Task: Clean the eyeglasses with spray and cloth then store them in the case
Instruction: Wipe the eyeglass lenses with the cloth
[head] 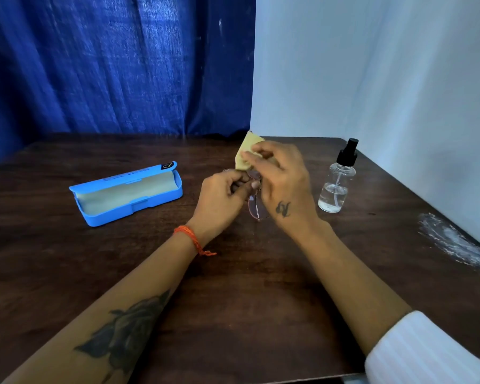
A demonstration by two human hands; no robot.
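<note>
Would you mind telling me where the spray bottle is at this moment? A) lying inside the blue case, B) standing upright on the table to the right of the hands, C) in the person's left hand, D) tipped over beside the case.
B: the spray bottle stands upright on the table, untouched, while the left hand holds the eyeglasses and the right hand pinches the cloth.
</note>
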